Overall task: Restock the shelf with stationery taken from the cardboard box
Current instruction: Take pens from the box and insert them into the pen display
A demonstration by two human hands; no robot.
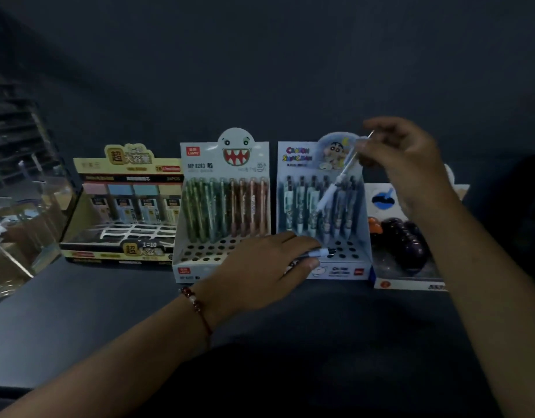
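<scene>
My right hand (402, 158) is raised in front of the blue cartoon pen display box (358, 267) and pinches a white mechanical pencil (335, 188) by its top, tip slanting down over the rows of pens. My left hand (260, 263) rests at that box's front left corner and holds another pale pen (320, 252) lying across the hole tray. The cardboard supply box is not in view.
On the dark shelf (94, 312) stand a white monster-face pen display (197, 164), a yellow lead-refill display (88, 167) to its left, a clear acrylic stand (22, 236) at far left, and a box with dark round items (408, 276) at right.
</scene>
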